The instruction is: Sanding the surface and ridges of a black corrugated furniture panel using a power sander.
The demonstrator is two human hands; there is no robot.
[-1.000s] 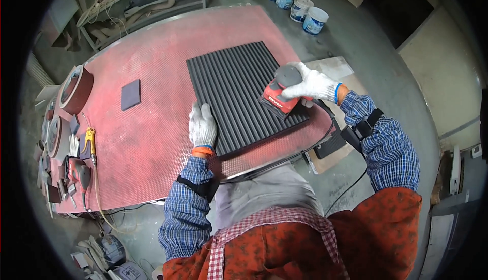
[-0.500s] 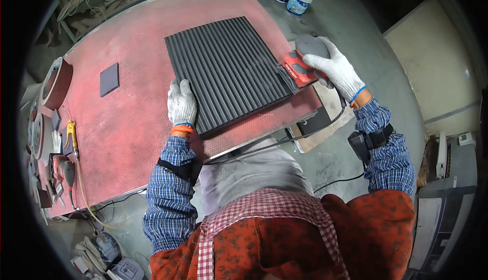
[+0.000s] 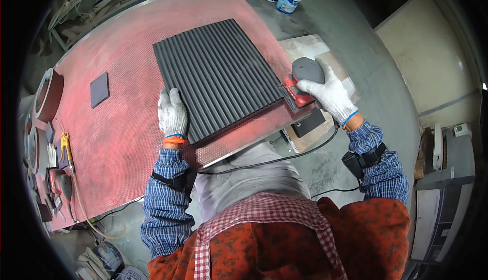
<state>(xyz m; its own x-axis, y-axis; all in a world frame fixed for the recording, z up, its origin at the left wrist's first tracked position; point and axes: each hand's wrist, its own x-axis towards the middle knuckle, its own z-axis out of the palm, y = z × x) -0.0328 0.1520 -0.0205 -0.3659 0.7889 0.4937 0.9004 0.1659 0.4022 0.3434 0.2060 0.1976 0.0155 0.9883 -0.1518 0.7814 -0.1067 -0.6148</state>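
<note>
1. Fingers of the right hand (image 3: 331, 93), in a white knit glove, are clamped on the rounded grey top of a red-and-grey sander (image 3: 303, 79); the thumb lies across its near side.
2. On the other side, the left hand (image 3: 173, 114), gloved alike, touches the left edge of a ridged panel (image 3: 218, 79) — two fingertips show close together, but I cannot tell whether the rest close beneath it.
3. That panel lies on the red, finely textured table (image 3: 127, 148), toward its right side, set at an angle between the two hands.
4. It is a flat, four-cornered slab, charcoal to black, with straight parallel ridges running from the far edge to the near one.
5. Crests catch a dull grey light while the grooves stay darker; the near side shows as a plain, dark edge of modest thickness.
6. At the panel's near right corner sits the sander, its flat dark base just beside the edge — contact there is too hard to make out.
7. Well to the left, a purple-grey pad (image 3: 99, 90) lies flat on the table.
</note>
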